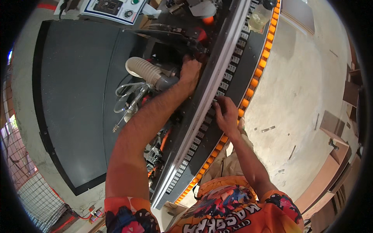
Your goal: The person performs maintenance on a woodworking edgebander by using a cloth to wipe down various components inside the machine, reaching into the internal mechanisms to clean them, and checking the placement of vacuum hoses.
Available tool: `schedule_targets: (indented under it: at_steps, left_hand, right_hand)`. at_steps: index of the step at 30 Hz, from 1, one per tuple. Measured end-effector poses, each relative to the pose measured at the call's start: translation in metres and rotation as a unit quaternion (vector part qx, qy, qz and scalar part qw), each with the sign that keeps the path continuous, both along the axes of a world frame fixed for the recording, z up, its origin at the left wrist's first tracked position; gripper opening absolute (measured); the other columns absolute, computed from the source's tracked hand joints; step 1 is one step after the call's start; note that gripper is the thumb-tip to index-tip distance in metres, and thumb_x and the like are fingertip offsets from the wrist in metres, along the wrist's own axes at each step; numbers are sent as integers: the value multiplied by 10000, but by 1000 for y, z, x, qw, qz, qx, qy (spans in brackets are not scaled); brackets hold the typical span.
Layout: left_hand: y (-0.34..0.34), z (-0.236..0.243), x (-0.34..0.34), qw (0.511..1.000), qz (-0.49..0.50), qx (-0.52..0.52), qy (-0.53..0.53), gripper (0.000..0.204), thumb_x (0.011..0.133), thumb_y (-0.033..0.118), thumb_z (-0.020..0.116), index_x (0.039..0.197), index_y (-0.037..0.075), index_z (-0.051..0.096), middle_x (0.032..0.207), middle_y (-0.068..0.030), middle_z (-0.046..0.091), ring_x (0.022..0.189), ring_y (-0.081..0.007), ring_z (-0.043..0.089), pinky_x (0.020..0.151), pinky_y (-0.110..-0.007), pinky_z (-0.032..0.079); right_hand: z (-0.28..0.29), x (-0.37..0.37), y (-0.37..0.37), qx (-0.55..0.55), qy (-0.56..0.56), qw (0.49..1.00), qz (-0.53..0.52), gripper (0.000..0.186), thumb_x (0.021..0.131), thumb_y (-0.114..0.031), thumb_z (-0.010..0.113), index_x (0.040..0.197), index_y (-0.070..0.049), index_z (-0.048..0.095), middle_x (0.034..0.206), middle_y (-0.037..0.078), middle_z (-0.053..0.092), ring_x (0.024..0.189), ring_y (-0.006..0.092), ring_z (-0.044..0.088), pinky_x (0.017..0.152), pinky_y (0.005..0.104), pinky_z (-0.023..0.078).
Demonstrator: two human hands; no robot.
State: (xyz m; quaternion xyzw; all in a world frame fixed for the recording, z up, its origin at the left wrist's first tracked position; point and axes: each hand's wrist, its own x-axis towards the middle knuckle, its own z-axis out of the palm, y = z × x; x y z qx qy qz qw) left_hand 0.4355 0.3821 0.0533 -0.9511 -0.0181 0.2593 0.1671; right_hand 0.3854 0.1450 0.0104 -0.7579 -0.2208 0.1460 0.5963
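My left arm reaches across a long machine, and my left hand (190, 73) is down among dark parts behind the metal rail (211, 73). Its fingers are mostly hidden there, so their grip does not show. Close beside that wrist is a beige corrugated hose (145, 70). On the near side of the rail, my right hand (227, 114) rests over the row of small ridged pads (224, 86). Its thumb and fingertips come together at the rail's edge, around something too small to make out.
Orange rollers (254, 82) line the machine's outer edge. A bottle with yellowish liquid (258, 20) stands at the far end. Clear tubes with a metal fitting (134, 103) hang before a large dark panel (74, 101). A control box (112, 9) sits at the back; boards (330, 174) lean at right.
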Motion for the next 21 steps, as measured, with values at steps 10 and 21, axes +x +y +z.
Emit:
schedule_targets:
  at_steps: [10,21]
  left_hand:
    - [-17,7,15,971,-166,172,15,231,934,261,649,1116,167,755,911,-14,679,809,-238,664,717,-473,458]
    - [-22,12,21,969,-137,207,13,225,934,218,651,1103,151,783,917,-45,764,781,-244,725,699,-496,502]
  right_hand:
    - [-1,-4,9,18,-80,990,-114,56,909,-38,694,946,5,694,811,155,684,666,271,682,623,349,526]
    - [-18,-5,14,17,-178,974,-139,66,926,-66,699,932,-1,692,825,144,710,694,255,701,636,340,541]
